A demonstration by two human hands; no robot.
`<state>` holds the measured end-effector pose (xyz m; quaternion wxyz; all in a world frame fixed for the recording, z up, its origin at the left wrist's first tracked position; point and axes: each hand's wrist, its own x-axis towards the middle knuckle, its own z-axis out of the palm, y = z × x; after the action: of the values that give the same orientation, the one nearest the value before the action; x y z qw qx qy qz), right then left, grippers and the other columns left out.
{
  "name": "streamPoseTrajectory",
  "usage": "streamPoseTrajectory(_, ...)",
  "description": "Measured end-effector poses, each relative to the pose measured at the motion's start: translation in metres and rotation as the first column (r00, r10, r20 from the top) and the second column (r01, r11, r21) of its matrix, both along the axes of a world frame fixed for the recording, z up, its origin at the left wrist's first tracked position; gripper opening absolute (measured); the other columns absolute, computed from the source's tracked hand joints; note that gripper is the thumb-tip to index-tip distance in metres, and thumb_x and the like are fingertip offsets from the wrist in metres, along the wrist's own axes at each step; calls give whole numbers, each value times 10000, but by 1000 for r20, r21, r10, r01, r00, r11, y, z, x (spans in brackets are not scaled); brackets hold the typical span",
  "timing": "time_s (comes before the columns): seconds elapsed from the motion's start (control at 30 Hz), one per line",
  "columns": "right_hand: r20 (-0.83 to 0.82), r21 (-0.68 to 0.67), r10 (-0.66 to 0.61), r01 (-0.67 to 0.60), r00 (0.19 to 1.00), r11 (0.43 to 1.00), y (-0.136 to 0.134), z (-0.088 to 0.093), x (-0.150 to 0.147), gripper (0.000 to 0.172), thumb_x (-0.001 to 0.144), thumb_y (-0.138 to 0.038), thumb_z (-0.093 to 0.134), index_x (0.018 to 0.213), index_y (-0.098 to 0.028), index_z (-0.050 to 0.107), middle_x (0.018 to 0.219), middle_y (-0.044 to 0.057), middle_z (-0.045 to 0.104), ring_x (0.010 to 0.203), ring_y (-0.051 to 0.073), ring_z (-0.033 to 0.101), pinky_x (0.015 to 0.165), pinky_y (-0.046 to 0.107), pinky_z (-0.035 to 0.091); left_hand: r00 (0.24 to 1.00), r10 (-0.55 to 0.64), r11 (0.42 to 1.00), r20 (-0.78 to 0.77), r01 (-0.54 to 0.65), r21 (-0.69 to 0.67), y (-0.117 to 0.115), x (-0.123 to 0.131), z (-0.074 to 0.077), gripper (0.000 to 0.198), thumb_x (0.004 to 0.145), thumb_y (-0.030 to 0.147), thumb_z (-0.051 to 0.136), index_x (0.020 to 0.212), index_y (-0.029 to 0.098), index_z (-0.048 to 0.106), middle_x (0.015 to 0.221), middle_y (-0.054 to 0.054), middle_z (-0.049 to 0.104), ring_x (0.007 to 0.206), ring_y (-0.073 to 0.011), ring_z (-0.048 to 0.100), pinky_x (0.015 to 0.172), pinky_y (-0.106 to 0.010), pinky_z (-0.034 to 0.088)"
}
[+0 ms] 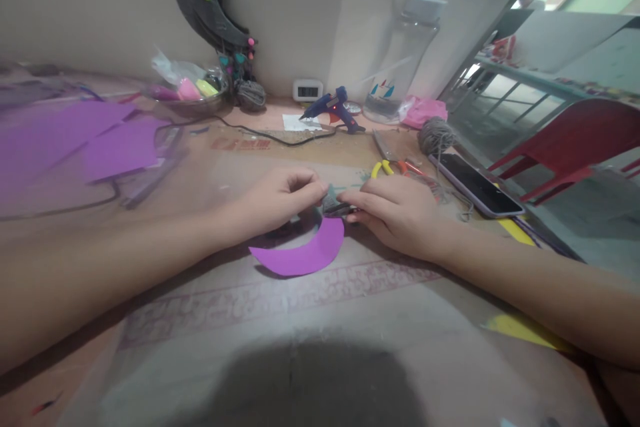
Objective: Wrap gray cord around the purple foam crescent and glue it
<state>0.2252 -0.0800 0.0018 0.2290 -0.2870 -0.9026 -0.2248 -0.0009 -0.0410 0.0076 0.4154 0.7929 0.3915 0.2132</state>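
Observation:
A purple paper crescent (305,257) curves between my hands just above the plastic-covered table, its bare pointed end toward the left. Grey yarn (331,203) wraps its upper part. Thumb and forefinger of my left hand (283,203) are pinched together at the left side of the wrapped part. My right hand (400,213) is closed at its right side, fingertips on the yarn; exactly what lies between them is partly hidden. Loose yarn trails on the table right of that hand, from a grey yarn ball (436,135).
Behind my hands lie scissors (384,167) with yellow handles and a blue glue gun (333,107) with its cord. A phone (475,183) lies at right, purple sheets (120,143) at left. A bowl (195,103), small clock (307,90) and clear bottle (405,60) stand by the wall.

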Motion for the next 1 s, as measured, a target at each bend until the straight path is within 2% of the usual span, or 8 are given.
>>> streamPoseTrajectory(0.73, 34, 28, -12, 11, 999, 1000, 1, 0, 0, 261, 973, -308, 484, 963, -161, 699, 651, 13, 603, 593, 142, 478, 566, 285, 303, 1000, 3, 1000, -13, -3, -25, -1, 2, 1, 331, 911, 431, 448, 717, 188, 563, 650, 15, 617, 451, -68, 503, 410, -176, 354)
streamPoseTrajectory(1.0, 13, -8, -6, 7, 1000, 1000, 1, 1, 1, 285, 979, -324, 462, 1001, -143, 683, 686, 33, 608, 611, 145, 490, 572, 277, 320, 1000, -11, 998, 7, 11, -56, -1, 1, 0, 346, 906, 457, 451, 726, 185, 565, 652, 10, 617, 426, -63, 483, 392, -179, 341)
